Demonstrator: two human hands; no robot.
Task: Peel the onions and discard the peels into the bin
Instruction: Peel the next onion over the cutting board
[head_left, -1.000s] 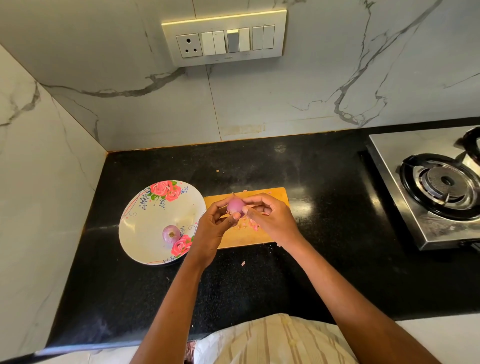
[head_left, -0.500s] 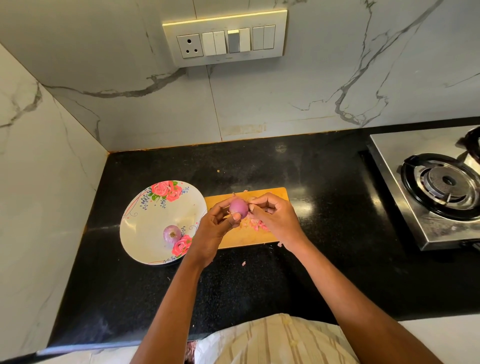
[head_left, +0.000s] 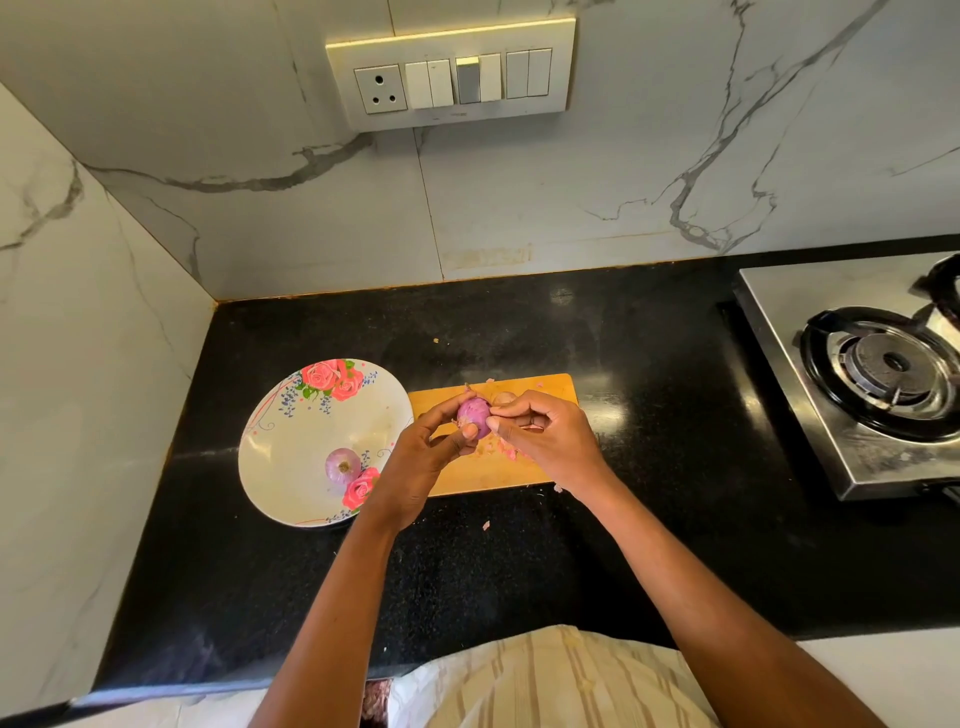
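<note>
Left hand: my left hand has its fingers and thumb curled round a small purple-red onion, holding it up just above the board.

Right hand: my right hand is bunched, its fingertips meeting the right side of that onion; I judge it is pinching at a strip of skin, though the skin itself is too small to make out.

Onion in hand: the face I can see is smooth and glossy purple, with a dry wisp at its top end, so I judge it mostly peeled but not finished.

Board: a rectangular light wooden chopping board lies under both hands on the black counter. Pink flakes of onion peel are scattered on it. A pale rounded bit shows just behind my right fingers; I cannot tell what it is.

Plate: a white round plate with pink roses sits just left of the board, holding a second small purple onion that looks already stripped, its cut end facing up.

Strays: a few peel flecks lie on the counter near the board's front edge.

Bin: none is in view.

Progress: one onion looks done and one is under way. Gathering the peels and binning them is all left to do.
</note>
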